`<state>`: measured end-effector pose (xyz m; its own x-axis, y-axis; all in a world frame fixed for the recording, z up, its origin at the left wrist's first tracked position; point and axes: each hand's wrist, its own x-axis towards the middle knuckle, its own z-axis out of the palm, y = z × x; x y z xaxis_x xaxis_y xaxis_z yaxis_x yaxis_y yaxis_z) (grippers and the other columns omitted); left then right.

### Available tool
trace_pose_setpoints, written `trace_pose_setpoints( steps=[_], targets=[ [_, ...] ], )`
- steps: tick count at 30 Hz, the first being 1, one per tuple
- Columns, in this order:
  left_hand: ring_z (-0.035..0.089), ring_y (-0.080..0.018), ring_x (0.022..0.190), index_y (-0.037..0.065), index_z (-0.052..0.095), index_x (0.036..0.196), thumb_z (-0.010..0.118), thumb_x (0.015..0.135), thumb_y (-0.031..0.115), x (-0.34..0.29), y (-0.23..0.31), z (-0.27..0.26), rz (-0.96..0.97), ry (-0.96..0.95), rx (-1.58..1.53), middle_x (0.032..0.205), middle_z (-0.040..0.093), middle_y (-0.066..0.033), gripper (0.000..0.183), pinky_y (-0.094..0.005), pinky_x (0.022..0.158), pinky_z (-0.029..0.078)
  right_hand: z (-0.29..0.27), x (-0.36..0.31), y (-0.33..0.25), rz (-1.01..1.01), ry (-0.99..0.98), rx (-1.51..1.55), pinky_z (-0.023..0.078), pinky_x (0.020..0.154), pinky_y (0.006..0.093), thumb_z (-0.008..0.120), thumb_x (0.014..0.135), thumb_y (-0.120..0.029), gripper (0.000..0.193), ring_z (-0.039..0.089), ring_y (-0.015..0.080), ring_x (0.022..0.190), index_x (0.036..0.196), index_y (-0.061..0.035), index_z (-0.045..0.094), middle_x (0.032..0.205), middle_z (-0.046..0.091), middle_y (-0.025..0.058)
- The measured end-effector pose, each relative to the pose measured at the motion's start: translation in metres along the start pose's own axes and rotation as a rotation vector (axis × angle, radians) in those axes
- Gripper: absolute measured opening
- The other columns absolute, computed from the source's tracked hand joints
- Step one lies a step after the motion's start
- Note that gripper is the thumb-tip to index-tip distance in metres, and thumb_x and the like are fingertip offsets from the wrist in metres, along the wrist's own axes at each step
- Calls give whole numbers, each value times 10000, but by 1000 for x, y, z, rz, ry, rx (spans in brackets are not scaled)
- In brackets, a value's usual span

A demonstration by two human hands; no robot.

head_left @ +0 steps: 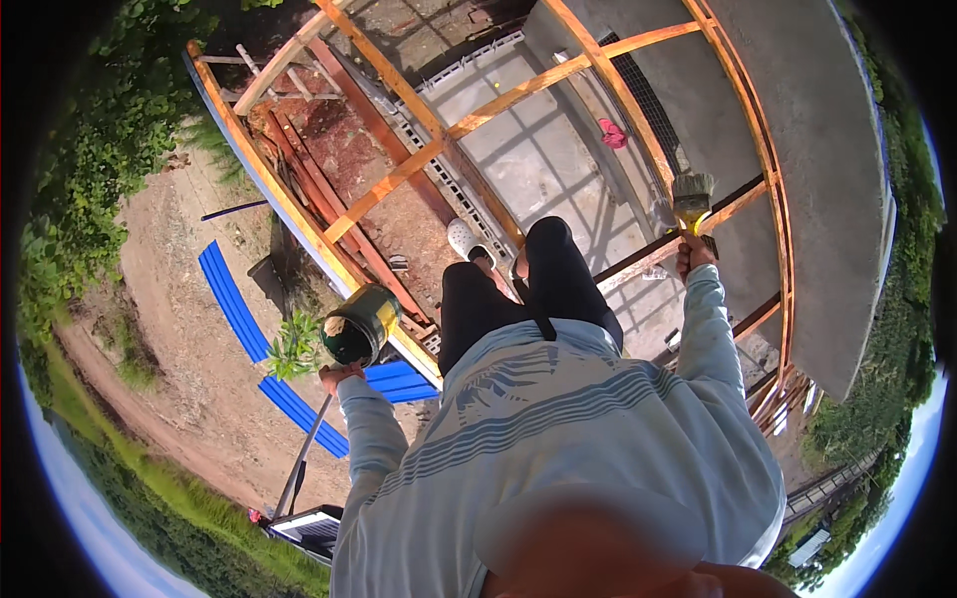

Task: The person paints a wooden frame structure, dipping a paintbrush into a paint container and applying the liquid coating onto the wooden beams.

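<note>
In my right hand (695,254) is a wide paintbrush (692,202) with pale bristles and a yellow section. My fingers wrap its handle, and the bristles point away from me. The brush appears over a wooden beam (736,202) of the roof frame; whether it touches the wood I cannot tell. At the left my left hand (342,378) grips the lower side of a dark green paint can (371,317). Its mouth tilts leftward, and the inside looks dark with a pale patch at the rim. My palm is hidden.
Orange-brown timber beams (508,97) form an open grid around my legs, high over a concrete floor (538,149). A grey wall (817,130) stands right. Below left lie blue corrugated sheets (231,299) and reddish planks (329,209). A pink cloth (612,134) rests ahead.
</note>
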<state>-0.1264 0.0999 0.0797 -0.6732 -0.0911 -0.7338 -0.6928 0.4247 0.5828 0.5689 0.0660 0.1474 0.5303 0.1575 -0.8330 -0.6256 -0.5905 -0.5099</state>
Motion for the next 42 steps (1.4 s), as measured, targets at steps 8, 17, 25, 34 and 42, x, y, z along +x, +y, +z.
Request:
trace_pose_setpoints(
  steps=[8,17,25,34,42],
  targets=[
    [308,-138,401,118,385,758,462,760,355,-13,-9,18,-79,152,-127,570,371,-3,250,-265,381,301,-23,-16,18,37,94,121,194,301,194,561,843,-241,139,241,44,362,911,-125,528,500,261,-68],
    [383,-167,497,106,471,734,453,786,330,-7,-42,-21,-175,231,-277,564,383,-39,231,-321,463,349,-21,29,-2,148,41,-66,210,298,207,578,824,-233,155,237,55,351,731,-148,487,468,244,-68],
    [365,-166,498,93,481,743,465,779,329,-16,-85,-61,-261,397,-309,576,390,-46,239,-333,483,359,76,32,-78,48,-121,-174,197,289,199,503,878,-309,163,224,52,357,799,-167,518,474,238,-67],
    [383,-160,467,127,484,735,457,771,328,-47,-104,-86,-254,515,-449,549,405,-39,206,-325,445,353,201,34,-135,-118,-344,-479,238,329,219,508,856,-371,259,295,70,392,963,-135,522,547,361,-38],
    [294,-128,427,158,363,644,478,765,296,-92,-83,-43,-248,512,-549,499,309,18,217,-294,440,280,331,72,-148,-690,-634,-1490,334,410,260,459,866,-375,354,428,112,467,1057,-96,565,597,468,10]
  ],
)
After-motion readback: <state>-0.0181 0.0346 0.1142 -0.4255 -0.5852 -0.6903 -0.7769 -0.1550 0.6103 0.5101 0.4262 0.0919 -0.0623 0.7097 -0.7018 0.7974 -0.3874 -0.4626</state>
